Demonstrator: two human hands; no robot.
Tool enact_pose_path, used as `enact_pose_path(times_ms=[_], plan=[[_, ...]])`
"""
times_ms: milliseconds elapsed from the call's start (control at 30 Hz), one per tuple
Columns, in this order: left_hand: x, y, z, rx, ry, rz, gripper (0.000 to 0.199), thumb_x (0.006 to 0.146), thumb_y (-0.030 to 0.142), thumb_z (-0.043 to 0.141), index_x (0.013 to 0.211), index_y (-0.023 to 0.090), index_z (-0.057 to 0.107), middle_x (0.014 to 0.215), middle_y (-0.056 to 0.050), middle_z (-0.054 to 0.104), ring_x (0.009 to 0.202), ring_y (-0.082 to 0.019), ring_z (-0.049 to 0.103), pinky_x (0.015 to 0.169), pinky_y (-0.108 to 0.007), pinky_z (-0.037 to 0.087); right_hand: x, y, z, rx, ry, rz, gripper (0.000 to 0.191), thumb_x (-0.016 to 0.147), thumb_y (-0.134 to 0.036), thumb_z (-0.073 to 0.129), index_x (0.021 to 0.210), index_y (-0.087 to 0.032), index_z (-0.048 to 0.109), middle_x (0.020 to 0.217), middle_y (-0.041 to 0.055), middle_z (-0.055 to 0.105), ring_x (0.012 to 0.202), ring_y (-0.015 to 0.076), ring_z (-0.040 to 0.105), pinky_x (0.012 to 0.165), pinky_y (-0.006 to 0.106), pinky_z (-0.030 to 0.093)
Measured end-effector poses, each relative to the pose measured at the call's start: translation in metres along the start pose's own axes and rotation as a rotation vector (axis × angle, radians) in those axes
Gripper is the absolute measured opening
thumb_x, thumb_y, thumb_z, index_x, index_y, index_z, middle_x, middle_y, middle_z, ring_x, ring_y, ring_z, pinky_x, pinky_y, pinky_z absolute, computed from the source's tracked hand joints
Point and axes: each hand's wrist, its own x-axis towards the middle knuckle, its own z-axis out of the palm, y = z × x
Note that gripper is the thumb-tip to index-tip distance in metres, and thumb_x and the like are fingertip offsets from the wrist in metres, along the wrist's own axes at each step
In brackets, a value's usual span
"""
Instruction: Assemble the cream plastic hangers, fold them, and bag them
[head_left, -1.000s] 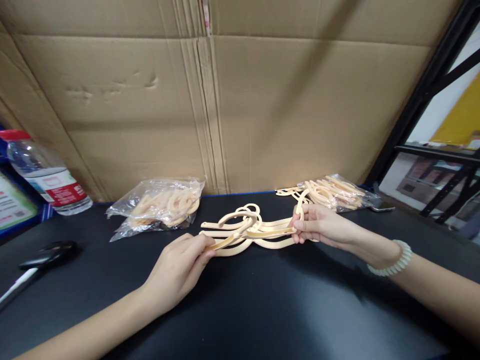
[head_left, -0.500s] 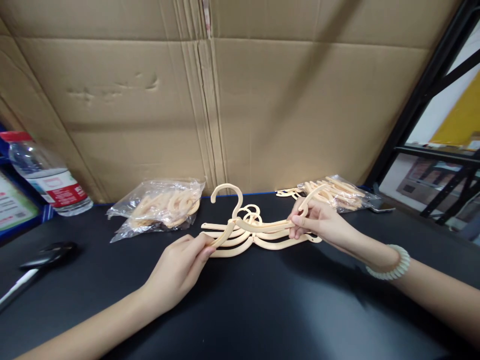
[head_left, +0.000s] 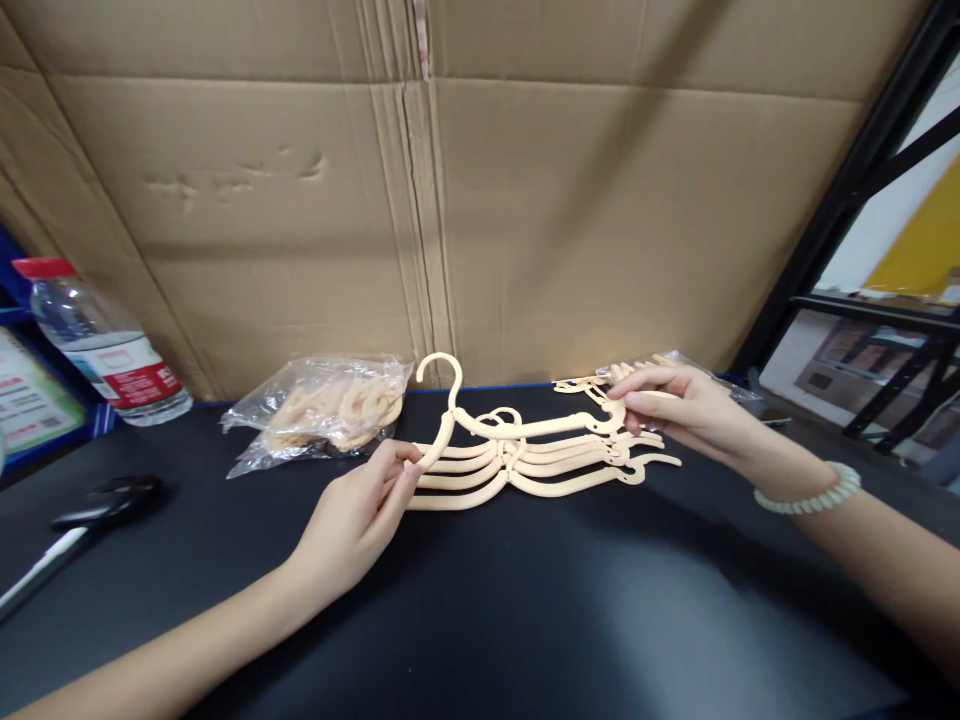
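Right hand (head_left: 694, 415) has shifted outward since the earlier frames, and the held hanger (head_left: 555, 429), its hook low over the stack (head_left: 555, 488) at first, now has the hook raised. Left hand (head_left: 356, 515) is closed in a pinch on one arm of the hanger, thumb toward the camera. Right hand pinches the small hooked piece at the hanger's other end (its wrist wears a pale beaded bracelet (head_left: 810, 492)). Hanger is above the far part of the stack, the hook pointing up; whether it touches the stack, cannot tell.

Stack: several like hangers, overlapping, flat on the black table (head_left: 465, 620). Clear bag (head_left: 322, 410) of cream parts stands left of it; second bag (head_left: 671, 362) lies behind the right hand, partly hidden. Bottle (head_left: 127, 370), red-capped, is at far left, cardboard (head_left: 262, 280) behind.
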Motion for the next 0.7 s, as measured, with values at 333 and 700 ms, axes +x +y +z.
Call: enact_pose_path(times_ms=[333, 700], plan=[[-0.004, 0.0, 0.001, 0.167, -0.172, 0.368, 0.014, 0.097, 0.024, 0.042, 0.088, 0.021, 0.053, 0.081, -0.002, 0.063, 0.064, -0.016, 0.053, 0.061, -0.029, 0.039, 0.001, -0.004, -0.02, -0.719, -0.526, 0.032, 0.028, 0.079, -0.045, 0.068, 0.084, -0.019, 0.073, 0.08, 0.0037, 0.073, 0.074, 0.0187, 0.065, 0.067, 0.029, 0.048], [-0.004, -0.001, 0.003, 0.115, -0.174, 0.343, 0.012, 0.093, 0.017, 0.048, 0.099, 0.02, 0.058, 0.1, -0.007, 0.063, 0.09, -0.02, 0.059, 0.08, -0.034, 0.045, -0.002, -0.001, -0.024, -1.039, -0.453, 0.068, 0.011, 0.079, -0.028, 0.062, 0.075, -0.02, 0.067, 0.077, 0.0043, 0.069, 0.07, 0.0196, 0.062, 0.062, 0.031, 0.045]])
